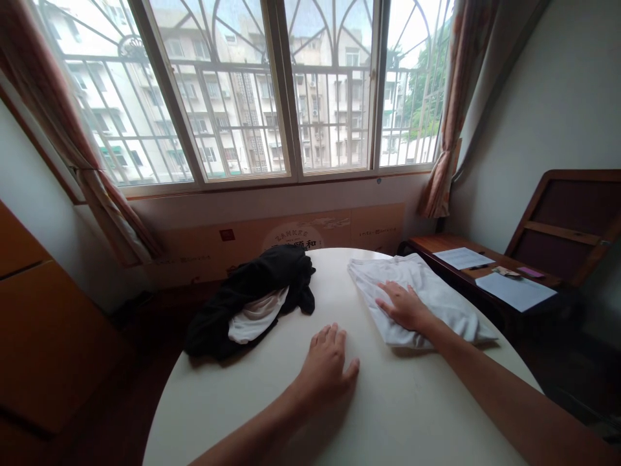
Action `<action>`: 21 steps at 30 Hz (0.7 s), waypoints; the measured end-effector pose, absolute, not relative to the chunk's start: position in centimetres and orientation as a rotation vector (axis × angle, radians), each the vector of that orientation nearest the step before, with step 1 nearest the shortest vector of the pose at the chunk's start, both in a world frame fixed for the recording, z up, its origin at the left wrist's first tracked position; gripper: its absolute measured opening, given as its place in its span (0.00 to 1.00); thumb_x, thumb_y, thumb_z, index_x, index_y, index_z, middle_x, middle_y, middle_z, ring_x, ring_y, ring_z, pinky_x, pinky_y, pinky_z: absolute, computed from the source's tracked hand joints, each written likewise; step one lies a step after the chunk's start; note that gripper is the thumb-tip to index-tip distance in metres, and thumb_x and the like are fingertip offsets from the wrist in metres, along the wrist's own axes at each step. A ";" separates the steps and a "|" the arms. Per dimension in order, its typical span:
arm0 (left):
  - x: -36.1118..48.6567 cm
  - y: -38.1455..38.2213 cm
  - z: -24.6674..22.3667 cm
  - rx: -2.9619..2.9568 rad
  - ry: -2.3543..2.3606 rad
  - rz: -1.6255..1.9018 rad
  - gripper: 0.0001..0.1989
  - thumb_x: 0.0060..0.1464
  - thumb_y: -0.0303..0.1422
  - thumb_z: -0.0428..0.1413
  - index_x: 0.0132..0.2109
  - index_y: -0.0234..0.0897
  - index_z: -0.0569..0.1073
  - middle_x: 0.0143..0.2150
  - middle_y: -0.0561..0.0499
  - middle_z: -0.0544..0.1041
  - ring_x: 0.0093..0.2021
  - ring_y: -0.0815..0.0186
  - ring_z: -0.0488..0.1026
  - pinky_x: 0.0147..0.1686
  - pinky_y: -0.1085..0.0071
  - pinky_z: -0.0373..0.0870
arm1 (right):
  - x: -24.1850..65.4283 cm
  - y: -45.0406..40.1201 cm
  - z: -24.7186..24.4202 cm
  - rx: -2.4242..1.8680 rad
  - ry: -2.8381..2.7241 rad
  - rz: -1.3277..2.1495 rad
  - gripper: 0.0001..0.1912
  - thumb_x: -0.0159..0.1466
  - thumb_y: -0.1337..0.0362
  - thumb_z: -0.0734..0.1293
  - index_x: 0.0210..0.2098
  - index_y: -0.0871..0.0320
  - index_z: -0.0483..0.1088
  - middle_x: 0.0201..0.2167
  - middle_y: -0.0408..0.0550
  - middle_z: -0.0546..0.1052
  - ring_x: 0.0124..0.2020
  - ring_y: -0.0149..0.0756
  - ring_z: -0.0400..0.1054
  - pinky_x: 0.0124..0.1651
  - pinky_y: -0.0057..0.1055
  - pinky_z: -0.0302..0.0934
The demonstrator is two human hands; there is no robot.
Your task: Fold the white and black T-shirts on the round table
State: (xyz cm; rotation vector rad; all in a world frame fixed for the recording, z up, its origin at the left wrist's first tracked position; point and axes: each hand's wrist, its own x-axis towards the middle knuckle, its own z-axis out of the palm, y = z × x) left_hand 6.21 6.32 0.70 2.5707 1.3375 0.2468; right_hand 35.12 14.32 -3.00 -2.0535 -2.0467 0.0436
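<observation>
A folded white cloth point(436, 304) lies on the right part of the round white table point(218, 414). My right hand point(402, 305) rests on its left half, fingers spread. My left hand point(330, 366) is over the middle of the table, palm down, holding nothing, with the thumb apart from the fingers. Beyond it to the left, a crumpled black garment point(262, 272) lies in a heap near the table's edge, and a white piece of cloth point(257, 317) shows within its folds.
To the right stands a low wooden table point(422, 243) with paper sheets point(515, 291) and small items. A wooden chair or panel point(567, 213) is behind it. Barred windows, curtains and a long cardboard box point(204, 249) are at the back; an orange cabinet point(48, 336) is at left.
</observation>
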 end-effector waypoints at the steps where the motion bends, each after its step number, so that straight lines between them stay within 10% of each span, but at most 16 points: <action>1: 5.9 7.2 1.0 2.554 1.349 0.327 0.31 0.66 0.42 0.49 0.68 0.27 0.67 0.71 0.32 0.67 0.71 0.47 0.63 0.71 0.51 0.57 | 35.2 14.2 -3.1 -2.016 -2.012 -0.003 0.31 0.74 0.51 0.56 0.72 0.58 0.62 0.73 0.60 0.62 0.75 0.51 0.51 0.74 0.56 0.39; 11: -2.0 20.2 5.4 2.393 2.261 0.764 0.33 0.62 0.33 0.57 0.72 0.32 0.61 0.74 0.30 0.57 0.72 0.40 0.58 0.67 0.50 0.58 | 35.0 13.3 -2.7 -1.927 -1.958 -0.007 0.24 0.73 0.55 0.59 0.60 0.62 0.72 0.60 0.59 0.77 0.62 0.47 0.69 0.68 0.39 0.51; 16: -3.0 22.5 5.8 2.207 2.183 0.842 0.18 0.70 0.33 0.46 0.60 0.35 0.73 0.54 0.35 0.80 0.56 0.44 0.76 0.55 0.54 0.68 | 34.6 13.1 -2.6 -1.925 -1.969 -0.021 0.21 0.73 0.57 0.60 0.58 0.61 0.73 0.58 0.59 0.78 0.60 0.47 0.70 0.64 0.38 0.55; 21: -1.8 22.9 10.6 2.012 2.003 1.548 0.12 0.69 0.33 0.48 0.53 0.36 0.72 0.47 0.38 0.81 0.48 0.50 0.79 0.47 0.62 0.70 | 34.7 13.3 -2.9 -1.876 -1.982 -0.038 0.20 0.72 0.58 0.61 0.56 0.61 0.74 0.56 0.61 0.78 0.59 0.51 0.71 0.64 0.44 0.57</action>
